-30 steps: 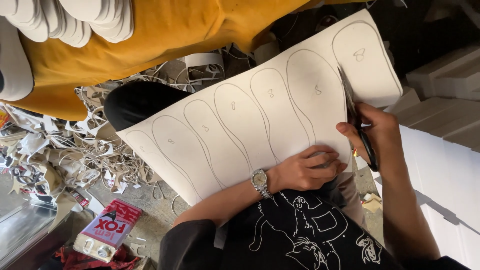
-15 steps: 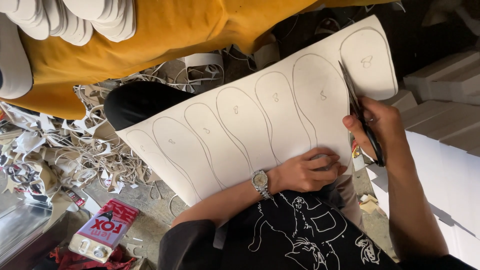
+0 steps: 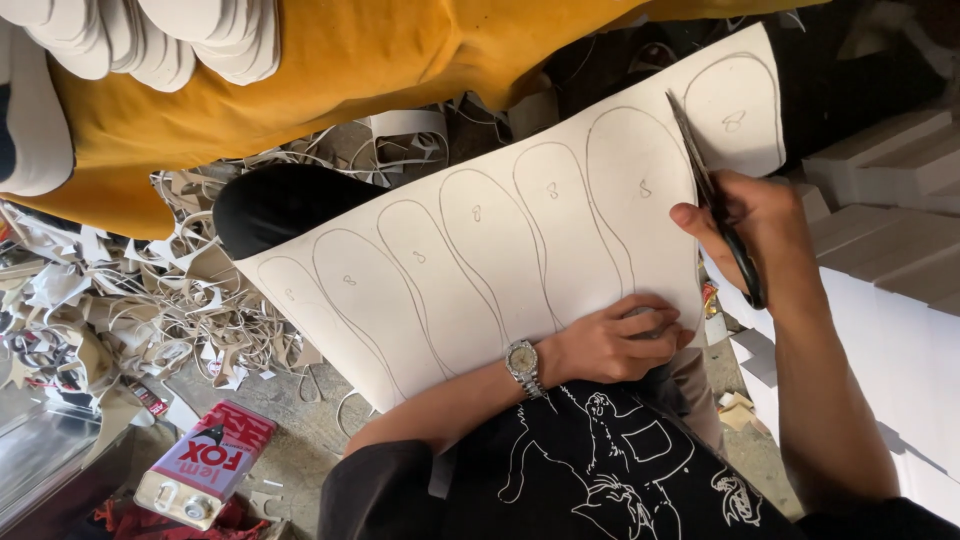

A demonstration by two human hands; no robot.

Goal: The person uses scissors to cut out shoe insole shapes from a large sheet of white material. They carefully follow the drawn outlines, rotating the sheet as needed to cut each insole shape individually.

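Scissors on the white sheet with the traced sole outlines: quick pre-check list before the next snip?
1. Black-handled scissors gripped in the right hand: ok.
2. Blades on the white sheet with pencilled sole outlines, between the last two outlines near a traced line: ok; exact alignment cannot tell.
3. Left hand, with a metal wristwatch, pressing the sheet's lower edge flat: ok.
4. Left fingers apart from the blades: ok, though they lie near the cut's path.
5. Sheet flat ahead of the blades: not ok, it curves upward at the far end.
6. Floor below: not ok, littered with pale offcut strips.
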